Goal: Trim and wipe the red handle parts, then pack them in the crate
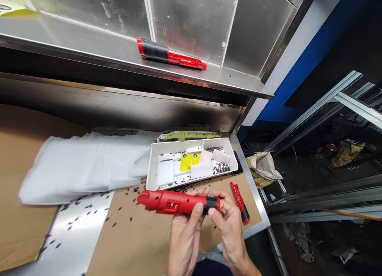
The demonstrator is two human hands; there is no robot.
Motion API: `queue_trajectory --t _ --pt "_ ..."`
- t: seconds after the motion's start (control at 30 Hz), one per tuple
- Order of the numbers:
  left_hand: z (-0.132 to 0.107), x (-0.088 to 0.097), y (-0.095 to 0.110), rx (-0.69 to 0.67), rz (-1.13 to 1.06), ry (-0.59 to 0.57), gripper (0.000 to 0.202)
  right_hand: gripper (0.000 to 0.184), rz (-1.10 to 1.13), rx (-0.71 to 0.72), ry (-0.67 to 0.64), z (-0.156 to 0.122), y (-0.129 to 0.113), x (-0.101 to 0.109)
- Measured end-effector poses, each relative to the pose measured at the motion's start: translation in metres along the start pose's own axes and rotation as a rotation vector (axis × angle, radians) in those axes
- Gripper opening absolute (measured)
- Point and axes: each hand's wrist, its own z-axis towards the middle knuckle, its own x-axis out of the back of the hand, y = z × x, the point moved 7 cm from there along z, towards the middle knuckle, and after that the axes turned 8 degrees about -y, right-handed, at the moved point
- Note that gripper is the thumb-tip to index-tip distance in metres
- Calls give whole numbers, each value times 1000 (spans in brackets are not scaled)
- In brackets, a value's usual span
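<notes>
My left hand (184,232) and my right hand (228,222) both grip a red plastic tool body with a black end (170,201), held level just above the cardboard sheet (140,244). The left fingers wrap its middle. The right fingers pinch the black end. A small red and black part (239,201) lies on the cardboard just right of my right hand. Behind the tool stands a white tray (155,158) holding white pads, a yellow label (190,161) and small black screws.
Another red and black tool (170,55) lies on the steel shelf (89,49) above. A stack of white plastic bags (83,166) lies left of the tray. Black screws are scattered over the cardboard and bare steel bench (74,236). The bench edge runs at the right, with a crumpled bag (264,168) beyond.
</notes>
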Motion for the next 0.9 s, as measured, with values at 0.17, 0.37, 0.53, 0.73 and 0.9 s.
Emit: queue_trajectory --t 0.17,0.37,0.53,0.73,0.9 --pt "-10 18 2 -154 94 51 38 19 -3 28 -60 4 -1 -7" --pt "-15 24 6 -206 100 105 36 20 -34 71 -103 7 -7 -12" --pt "2 10 11 16 -109 97 11 21 -92 92 -133 0 -11 -8" --pt "4 10 12 202 -243 131 36 22 -297 119 65 -8 -21 9" --pt "1 5 18 209 -305 86 43 30 -547 171 129 1 -22 30"
